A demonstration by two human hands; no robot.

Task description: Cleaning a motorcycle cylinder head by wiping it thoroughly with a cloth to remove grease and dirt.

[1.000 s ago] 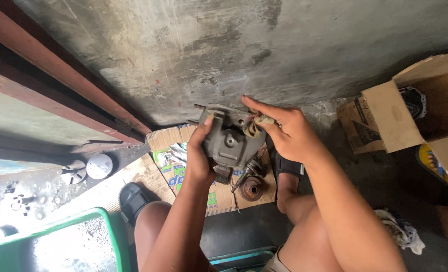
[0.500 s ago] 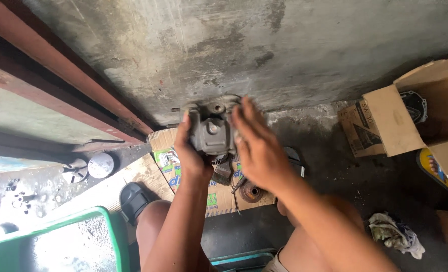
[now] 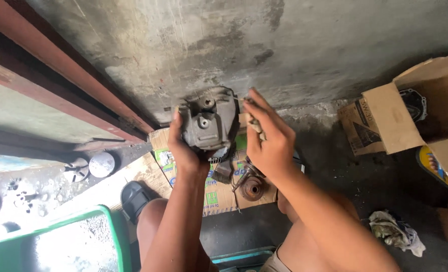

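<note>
A grey metal engine part (image 3: 207,121), blocky and grimy with dark oily patches, is held up in the air in front of a stained concrete wall (image 3: 284,45), above the person's knees. Its facing side shows two round bolt bosses, one above the other, and raised ribs around the edges. The left hand (image 3: 186,151) cups it from below and from the left, fingers wrapped tightly around its side and thumb up along the left edge. The right hand (image 3: 269,138) presses against its right side, fingers (image 3: 257,108) loosely curled and pointing upward; whether they pinch a small piece there I cannot tell.

Below the hands, a flattened sheet of printed cardboard (image 3: 214,191) lies on the floor, carrying a rusty round pulley (image 3: 253,188) and some smaller dark bits. A black sandal (image 3: 133,199) sits just left of the near knee. At the near left is a green tub (image 3: 113,226). An open cardboard box (image 3: 410,111) stands at the far right, and a crumpled rag (image 3: 395,231) lies near right.
</note>
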